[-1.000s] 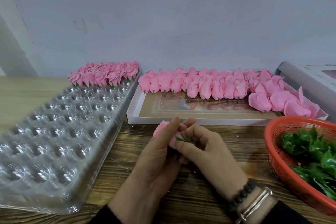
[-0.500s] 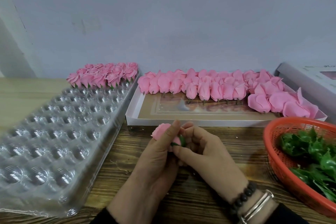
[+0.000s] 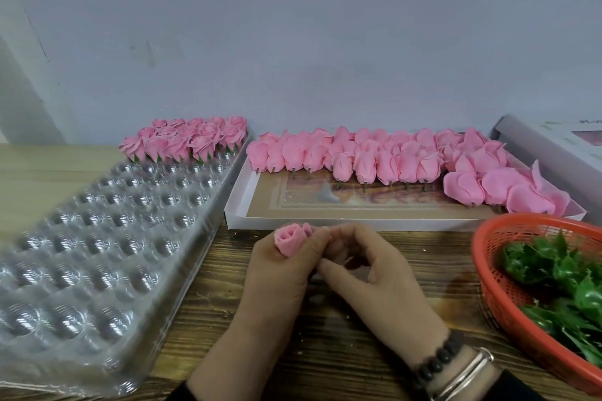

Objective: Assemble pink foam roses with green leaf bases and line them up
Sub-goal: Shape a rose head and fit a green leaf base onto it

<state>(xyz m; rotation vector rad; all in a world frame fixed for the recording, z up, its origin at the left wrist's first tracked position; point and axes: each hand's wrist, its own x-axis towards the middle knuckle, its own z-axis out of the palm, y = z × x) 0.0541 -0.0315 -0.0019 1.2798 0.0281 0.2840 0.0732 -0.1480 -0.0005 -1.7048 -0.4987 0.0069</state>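
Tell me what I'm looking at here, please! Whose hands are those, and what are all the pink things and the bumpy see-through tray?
There is no machine here, just a person working. The picture comes from a camera worn on their head, so you look down at their own two hands. The left hand holds a pink foam rose, and the right hand has its fingertips up against the rose's lower end, which they hide.

On the wooden table lies a clear plastic tray full of round cups. A few finished roses with green bases stand at its far end. The white box holds rows of rose heads still waiting. The red basket on the right holds green leaf bases.
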